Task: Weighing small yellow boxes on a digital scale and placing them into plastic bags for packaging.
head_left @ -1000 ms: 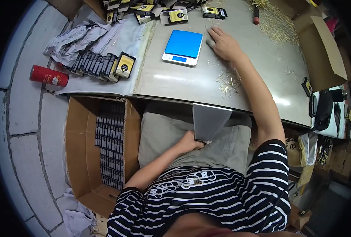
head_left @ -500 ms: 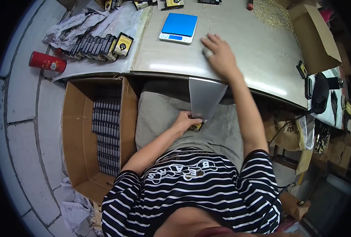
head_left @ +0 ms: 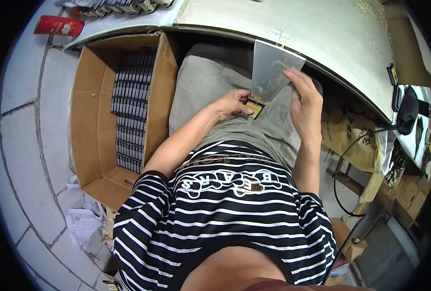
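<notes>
Between the grey-clad lap (head_left: pixel 201 68) and the front edge of the counter (head_left: pixel 235 14), a small yellow-and-black box (head_left: pixel 255 110) sits at the narrow lower end of a grey chute (head_left: pixel 278 60). Left hand (head_left: pixel 235 103) pinches the box, thumb on its yellow face, fingers partly hidden; grip presumably keeps box and chute end aligned. Thin gold pieces (head_left: pixel 259 91) lie near that end. Chute's wide end meets the counter edge, likely to bridge the drop. Right hand (head_left: pixel 306 94): fingers extended, held close together, tips blurred at the chute's right side; contact cannot be told. Right forearm rises nearly upright; left slants inward, elbow low. Beside the left arm, an open carton (head_left: pixel 92 131) holds stacked dark boxes (head_left: pixel 133 97), placed seemingly for easy reach.
</notes>
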